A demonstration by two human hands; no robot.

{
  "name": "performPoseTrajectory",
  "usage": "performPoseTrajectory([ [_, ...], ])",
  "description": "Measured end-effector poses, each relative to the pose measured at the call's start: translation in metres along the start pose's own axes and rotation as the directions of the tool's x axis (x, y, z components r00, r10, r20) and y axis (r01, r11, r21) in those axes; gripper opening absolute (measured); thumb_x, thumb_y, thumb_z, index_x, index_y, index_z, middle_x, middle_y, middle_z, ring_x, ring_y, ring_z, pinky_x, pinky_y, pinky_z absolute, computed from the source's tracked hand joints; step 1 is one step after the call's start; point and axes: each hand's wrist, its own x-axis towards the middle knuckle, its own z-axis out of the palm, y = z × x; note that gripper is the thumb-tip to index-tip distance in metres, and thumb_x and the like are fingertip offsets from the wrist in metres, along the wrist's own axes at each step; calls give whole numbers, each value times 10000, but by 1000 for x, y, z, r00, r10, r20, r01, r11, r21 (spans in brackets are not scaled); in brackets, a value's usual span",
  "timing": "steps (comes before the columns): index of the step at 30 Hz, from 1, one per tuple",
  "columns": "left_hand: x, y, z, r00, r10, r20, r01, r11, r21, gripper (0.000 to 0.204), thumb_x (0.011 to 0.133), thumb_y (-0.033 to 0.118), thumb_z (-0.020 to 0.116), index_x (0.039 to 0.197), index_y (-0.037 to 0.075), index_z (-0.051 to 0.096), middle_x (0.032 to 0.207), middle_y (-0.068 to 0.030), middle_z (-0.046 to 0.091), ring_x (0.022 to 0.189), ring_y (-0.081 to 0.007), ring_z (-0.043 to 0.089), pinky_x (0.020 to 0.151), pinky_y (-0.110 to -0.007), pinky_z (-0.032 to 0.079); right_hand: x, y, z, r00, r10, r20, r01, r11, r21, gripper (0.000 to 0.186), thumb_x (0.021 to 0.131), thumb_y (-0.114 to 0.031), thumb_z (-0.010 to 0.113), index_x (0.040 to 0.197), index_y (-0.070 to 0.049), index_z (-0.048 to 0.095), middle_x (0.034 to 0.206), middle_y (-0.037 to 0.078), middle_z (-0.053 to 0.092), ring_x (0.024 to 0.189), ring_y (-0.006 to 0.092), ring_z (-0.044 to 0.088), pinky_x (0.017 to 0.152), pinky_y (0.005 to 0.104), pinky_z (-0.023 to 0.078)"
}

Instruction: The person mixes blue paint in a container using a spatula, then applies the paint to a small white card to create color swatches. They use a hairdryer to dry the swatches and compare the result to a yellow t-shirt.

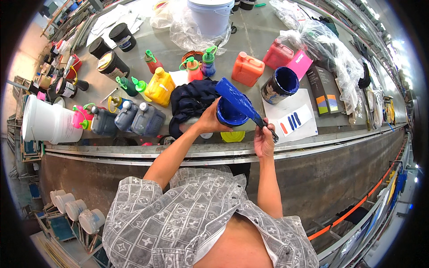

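My left hand (208,119) is wrapped around the side of a small tub (231,118) coated inside with deep blue ink. In my right hand (264,142), the fingers grip the dark handle of a wide spatula (236,98). Its blade, thick with blue ink, slants up and left across the tub's mouth. A dark navy cloth (190,100) lies bunched beside my left hand. Beyond my right hand stands a larger dark tub (280,85), also blue inside. White paper (306,100) near it carries a sample strip (292,119) with one orange and several dark blue streaks.
Yellow (160,88), orange (247,69) and dark grey jugs (148,119) stand about the metal table, with small squeeze bottles (193,69) among them. A white bucket (209,17) is at the back. Clear plastic (333,56) and a dark box (322,89) lie right.
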Motion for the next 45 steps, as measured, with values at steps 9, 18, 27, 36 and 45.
performPoseTrajectory([
  [9, -5, 4, 31, 961, -42, -272, 9, 992, -122, 1057, 488, 147, 916, 1377, 48, 351, 1293, -111, 484, 1217, -240, 475, 1053, -356, 361, -60, -61, -24, 973, -180, -146, 130, 946, -297, 189, 819, 62, 622, 912, -93, 568, 1199, 124, 557, 1048, 227, 605, 882, 327, 565],
  [18, -6, -8, 52, 875, 31, -482, -52, 998, -30, 1055, 505, 156, 910, 1376, 48, 325, 1283, -120, 458, 1214, -260, 461, 1040, -370, 367, -124, -104, -7, 967, -209, -144, 142, 915, -377, 174, 824, 44, 611, 946, -76, 580, 1193, 137, 584, 1052, 221, 610, 892, 313, 560],
  [27, -9, -4, 44, 878, 152, -453, -116, 987, 107, 1109, 485, 178, 915, 1390, 34, 290, 1277, -150, 429, 1226, -305, 430, 1052, -395, 348, -32, -44, 31, 987, 38, -154, -24, 995, 92, 103, 878, -75, 658, 972, -40, 633, 879, 46, 669, 740, 100, 648, 638, 161, 567],
  [36, -3, 0, 10, 974, -35, -224, 41, 999, 25, 1104, 442, 197, 935, 1370, 40, 356, 1304, -122, 477, 1241, -256, 455, 1061, -354, 354, 17, 2, 53, 969, 30, -246, -71, 985, -156, 251, 863, -67, 669, 1091, -72, 563, 835, 35, 645, 653, 102, 640, 550, 173, 544],
  [45, -1, 7, 16, 977, -56, -205, 38, 995, -88, 1088, 481, 132, 918, 1398, 53, 338, 1304, -81, 504, 1215, -199, 486, 1057, -338, 365, -32, -56, 31, 936, -187, -298, 18, 872, -489, 296, 844, -108, 699, 1096, -58, 550, 824, 64, 638, 644, 149, 654, 545, 227, 558],
])
